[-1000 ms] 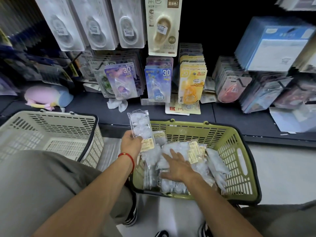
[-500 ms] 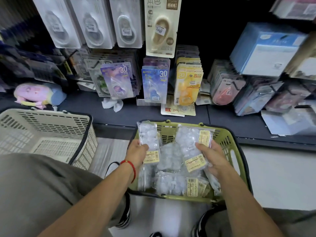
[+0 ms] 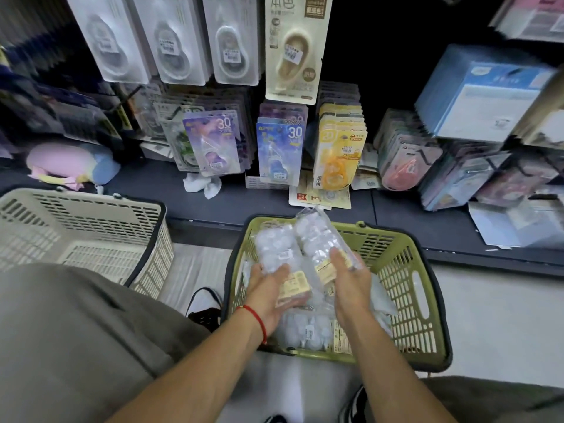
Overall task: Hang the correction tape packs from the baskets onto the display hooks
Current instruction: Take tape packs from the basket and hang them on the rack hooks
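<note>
Over the green basket (image 3: pixel 406 288), each grip held one clear pack, left hand (image 3: pixel 267 290) and right hand (image 3: pixel 351 279), gathering stock for the hooks.

Green slotted basket (image 3: pixel 406 270), cream slotted basket (image 3: pixel 91 215), red wrist cord (image 3: pixel 258 320).

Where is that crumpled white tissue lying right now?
The crumpled white tissue lies on the dark shelf, left of centre, below the purple "30" pack.
</note>
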Available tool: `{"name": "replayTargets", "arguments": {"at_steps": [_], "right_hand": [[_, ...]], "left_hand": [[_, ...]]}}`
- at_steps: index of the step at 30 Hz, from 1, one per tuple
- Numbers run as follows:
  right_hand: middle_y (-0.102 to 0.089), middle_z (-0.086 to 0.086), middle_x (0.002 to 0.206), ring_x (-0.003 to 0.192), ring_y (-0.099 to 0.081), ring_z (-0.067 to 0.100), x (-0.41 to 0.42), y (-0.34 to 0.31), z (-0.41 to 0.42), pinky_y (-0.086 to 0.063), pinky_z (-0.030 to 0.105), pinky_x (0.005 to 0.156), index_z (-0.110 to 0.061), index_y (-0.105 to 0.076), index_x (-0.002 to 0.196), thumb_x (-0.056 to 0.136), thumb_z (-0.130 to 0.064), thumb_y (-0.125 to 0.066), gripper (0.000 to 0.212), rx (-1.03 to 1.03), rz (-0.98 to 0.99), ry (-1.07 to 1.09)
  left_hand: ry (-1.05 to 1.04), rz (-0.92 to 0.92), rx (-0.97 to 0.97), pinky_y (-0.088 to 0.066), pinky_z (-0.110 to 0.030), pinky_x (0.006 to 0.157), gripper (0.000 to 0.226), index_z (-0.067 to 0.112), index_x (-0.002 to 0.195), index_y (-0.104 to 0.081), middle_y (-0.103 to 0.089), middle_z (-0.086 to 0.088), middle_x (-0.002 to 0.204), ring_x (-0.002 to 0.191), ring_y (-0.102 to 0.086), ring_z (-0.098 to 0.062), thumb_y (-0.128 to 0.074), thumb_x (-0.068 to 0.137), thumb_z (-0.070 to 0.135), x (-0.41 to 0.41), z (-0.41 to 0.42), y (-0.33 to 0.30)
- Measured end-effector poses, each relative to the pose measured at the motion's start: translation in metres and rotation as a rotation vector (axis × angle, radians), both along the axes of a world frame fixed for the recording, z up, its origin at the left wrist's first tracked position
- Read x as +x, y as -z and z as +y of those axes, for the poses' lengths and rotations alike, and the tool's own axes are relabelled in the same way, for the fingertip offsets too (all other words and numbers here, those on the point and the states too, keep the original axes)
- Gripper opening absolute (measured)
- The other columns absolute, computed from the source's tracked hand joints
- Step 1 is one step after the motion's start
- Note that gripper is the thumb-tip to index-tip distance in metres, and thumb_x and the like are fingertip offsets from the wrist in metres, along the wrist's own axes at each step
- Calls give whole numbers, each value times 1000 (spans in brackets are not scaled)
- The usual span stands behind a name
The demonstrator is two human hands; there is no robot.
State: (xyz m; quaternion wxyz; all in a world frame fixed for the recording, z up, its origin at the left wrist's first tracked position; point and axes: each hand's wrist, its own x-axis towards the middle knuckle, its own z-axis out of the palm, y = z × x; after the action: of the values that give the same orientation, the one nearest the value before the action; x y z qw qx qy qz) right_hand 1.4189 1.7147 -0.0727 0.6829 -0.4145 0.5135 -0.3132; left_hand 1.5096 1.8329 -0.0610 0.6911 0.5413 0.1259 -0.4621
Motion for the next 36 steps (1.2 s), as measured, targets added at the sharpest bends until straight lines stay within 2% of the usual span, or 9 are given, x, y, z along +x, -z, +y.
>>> {"name": "replayTargets", "arguments": {"at_steps": [3, 7, 11, 13, 16, 20, 28, 33, 36], "right_hand": [[-75, 15, 118, 98, -74, 26, -16, -7, -17, -62, 39, 82, -17, -64, 121, 93, -8, -78, 32, 41, -155, 64], [-79, 11, 112, 94, -77, 23, -13, -6, -3, -63, 31, 72, -10, -68, 122, 87, -6, -81, 38, 93, -181, -88], [-76, -9, 85, 74, -67, 5, 0, 15, 30, -54, 21, 67, -17, -79, 93, 89, -29, -85, 14, -316, 211, -284], [-77, -8, 89, 82, -68, 8, -6, 18, 29, -55, 27, 78, -19, -82, 95, 95, -44, -76, 26, -378, 328, -436], [-74, 2, 108, 103, -67, 18, -26, 24, 6, -51, 31, 88, -15, -76, 112, 106, -43, -59, 33, -404, 609, -736], [-61, 2, 139, 129, -58, 21, -49, 34, -6, -45, 37, 112, -26, -62, 138, 93, -30, -76, 47, -520, 1025, -1191], [-49, 2, 140, 131, -51, 21, -49, 28, -16, -44, 34, 108, -23, -57, 140, 96, -31, -75, 49, -571, 960, -1365], [-67, 4, 126, 113, -67, 24, -69, -13, -60, -54, 36, 90, -22, -64, 121, 101, -24, -69, 21, -280, 605, -972], [-77, 11, 110, 97, -76, 26, -73, -57, -83, -62, 44, 86, -15, -74, 115, 94, -24, -73, 23, -95, 262, -704]], "left_hand": [[-80, -65, 100, -65, -51, 60, 33, 21, 130, -47, -68, -20, 119, 92, -73, -40, -62, 103, 7, 17, 6, 3], [-14, -62, 139, -65, -54, 65, 22, 23, 129, -49, -68, -24, 118, 94, -74, -42, -52, 107, 27, 9, -3, 4], [56, -102, 132, -57, -65, 97, 55, 30, 145, -42, -67, -15, 132, 114, -70, -41, -58, 99, 56, -2, -11, 10], [52, -182, 145, -61, -61, 88, 50, 31, 137, -40, -70, -15, 126, 106, -75, -39, -69, 98, 40, 0, -8, 15], [-45, -175, 127, -61, -38, 54, 37, 24, 127, -45, -80, -6, 95, 73, -80, -25, -70, 101, 21, 12, -2, 21], [-67, -253, 177, -56, -30, 49, 39, 23, 130, -44, -75, -8, 107, 73, -77, -23, -69, 101, 19, 29, 2, 20], [-69, -285, 158, -56, -28, 48, 37, 26, 126, -45, -75, -8, 108, 64, -78, -15, -71, 99, 21, 36, 6, 10], [-61, -406, 151, -58, -32, 56, 31, 35, 112, -49, -75, -3, 104, 76, -79, -19, -72, 96, 23, 38, 6, -4], [2, -487, 153, -60, -35, 64, 28, 37, 113, -49, -74, 0, 107, 87, -77, -20, -69, 97, 26, 35, 4, -14]]}}
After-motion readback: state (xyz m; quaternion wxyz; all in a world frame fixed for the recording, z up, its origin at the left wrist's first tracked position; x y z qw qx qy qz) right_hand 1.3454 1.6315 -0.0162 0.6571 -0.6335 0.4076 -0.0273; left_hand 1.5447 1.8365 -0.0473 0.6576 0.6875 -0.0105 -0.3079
